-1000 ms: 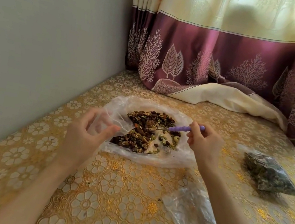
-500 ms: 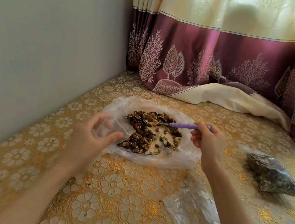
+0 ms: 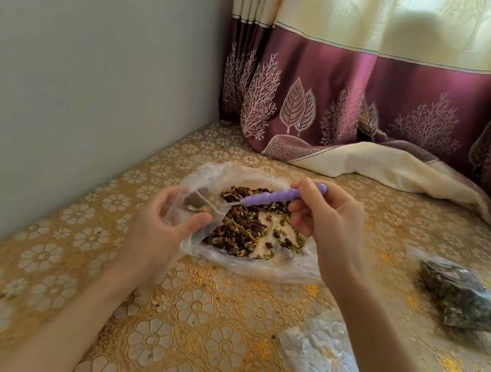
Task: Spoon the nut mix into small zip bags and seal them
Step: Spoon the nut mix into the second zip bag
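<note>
Spoon (image 3: pixel 275 196) lies lengthwise right-to-left, bowl leftward into small zip bag (image 3: pixel 192 209) | right hand (image 3: pixel 323 222) pinches handle | left hand (image 3: pixel 161 230) grips bag

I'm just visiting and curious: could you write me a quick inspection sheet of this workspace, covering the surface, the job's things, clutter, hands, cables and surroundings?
Surface: table under a gold floral cover.
Job's things: nut mix heaped on an open plastic sheet; small zip bag with its mouth open; purple spoon tipping nuts into it; filled bag lying to the right.
Clutter: crumpled clear plastic near the front edge.
Hands: left hand holds the small zip bag; right hand grips the purple spoon.
Cables: nothing seen.
Surroundings: grey wall on the left; cream and maroon curtain behind, its hem resting on the table.
</note>
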Motion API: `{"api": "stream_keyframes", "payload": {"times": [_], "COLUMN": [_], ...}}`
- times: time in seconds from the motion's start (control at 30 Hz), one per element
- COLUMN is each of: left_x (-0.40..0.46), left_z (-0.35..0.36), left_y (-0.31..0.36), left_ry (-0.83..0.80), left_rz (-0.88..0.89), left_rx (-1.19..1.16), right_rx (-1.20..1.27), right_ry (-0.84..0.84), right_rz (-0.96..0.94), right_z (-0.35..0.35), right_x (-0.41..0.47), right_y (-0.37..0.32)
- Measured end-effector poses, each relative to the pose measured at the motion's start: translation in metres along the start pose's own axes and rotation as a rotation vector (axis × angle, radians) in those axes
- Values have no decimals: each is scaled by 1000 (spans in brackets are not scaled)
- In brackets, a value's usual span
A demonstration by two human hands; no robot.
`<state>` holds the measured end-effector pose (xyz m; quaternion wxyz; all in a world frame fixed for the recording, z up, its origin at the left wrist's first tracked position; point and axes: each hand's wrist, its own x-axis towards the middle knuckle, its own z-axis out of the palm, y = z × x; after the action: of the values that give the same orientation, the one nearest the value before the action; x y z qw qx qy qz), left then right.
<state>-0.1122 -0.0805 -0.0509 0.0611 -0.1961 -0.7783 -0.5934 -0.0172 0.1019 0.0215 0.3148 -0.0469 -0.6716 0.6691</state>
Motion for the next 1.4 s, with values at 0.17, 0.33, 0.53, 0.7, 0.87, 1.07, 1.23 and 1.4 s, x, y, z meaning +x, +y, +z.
{"api": "stream_keyframes", "payload": {"times": [0.17,0.33,0.53,0.7,0.87,1.07,1.23,1.4], "left_x": [-2,-6,-6,-7,-7,-8,-8,-11], "left_z": [1,-1,-2,-4,-3,-1,0,-1], "left_y": [7,12,15,17,18,17,19,22], "left_ry": [-10,32,73,89,88,84,81,72], "left_rz": [10,43,101,102,149,154,160,163], "left_rx": [-38,-69,-91,-91,-48,-41,-29,-32], "right_rx": [-158,-228,-73,107,-32,-119,-93,-24], "right_ry": [-144,-265,-166,165,353,393,454,363], "right_rz": [-151,-230,-218,-64,68,147,109,125], "right_z": [2,-1,-11,-31,-53,-64,-62,-51], "right_x": [-5,-5,1,16,25,28,26,21], "right_y": [-7,-13,-16,-5,23,47,53,59]}}
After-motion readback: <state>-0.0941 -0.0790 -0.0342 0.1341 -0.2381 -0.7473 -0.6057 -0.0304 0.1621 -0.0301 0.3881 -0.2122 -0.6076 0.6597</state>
